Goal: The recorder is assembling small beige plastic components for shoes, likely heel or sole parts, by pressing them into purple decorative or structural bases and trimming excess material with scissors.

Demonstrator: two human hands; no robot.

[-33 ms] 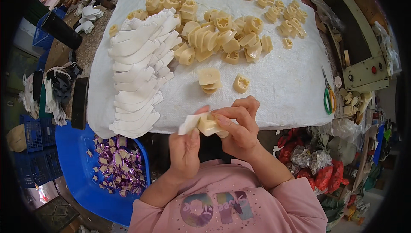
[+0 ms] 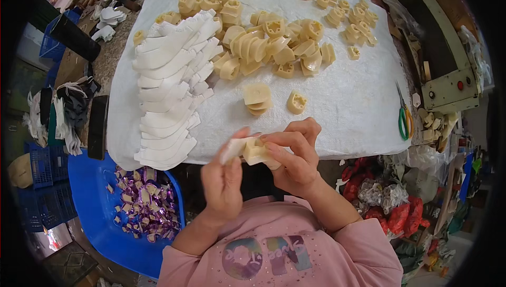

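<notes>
Landmark: the long overlapping row of white, thin, curved pieces, lying on the tabletop under a white woven sheet. Both hands are off the near right end of that row, at the tabletop's near edge. Left hand pinches a small white flat piece between thumb and fingers, slightly blurred. Right hand grips a pale beige, hollow, glossy block by its right side, thumb and fingers pressed on it. The white piece's right end meets the block's left side; exact contact is hidden by fingers and blur. Right of the row's middle: a short stack of beige curved-plate blocks, and further right a single beige block with holes. Right of the row's far half, partly against it: a big heap of beige blocks. Well right of the row's far end: a cluster of smaller beige blocks. Well right of its near half: metal scissors with green and orange handles. Left of the row: a black flat rectangular phone. Nearer the person than the row: a blue plastic tub holding shiny purple-and-beige pieces.
</notes>
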